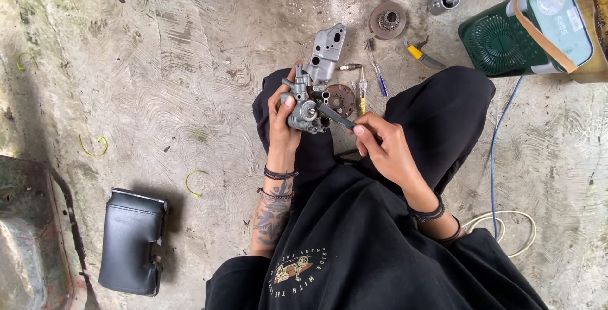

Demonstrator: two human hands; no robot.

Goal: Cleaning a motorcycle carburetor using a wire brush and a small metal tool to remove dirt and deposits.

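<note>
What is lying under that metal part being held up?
Under the metal part a rusty disc shows on the floor, half covered. The left hand hides the rest.

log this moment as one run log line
left hand: grips grey metal carburetor body | right hand: holds dark slim tool against it | over lap, concrete floor

We wear a black shirt with short sleeves and a small round print low on the front, a cartoon figure ringed by pale lettering, and black trousers. Dark cord bracelets circle our left wrist, with a second strand just below. A tattoo covers that forearm. Black bands ring our right wrist.
</note>
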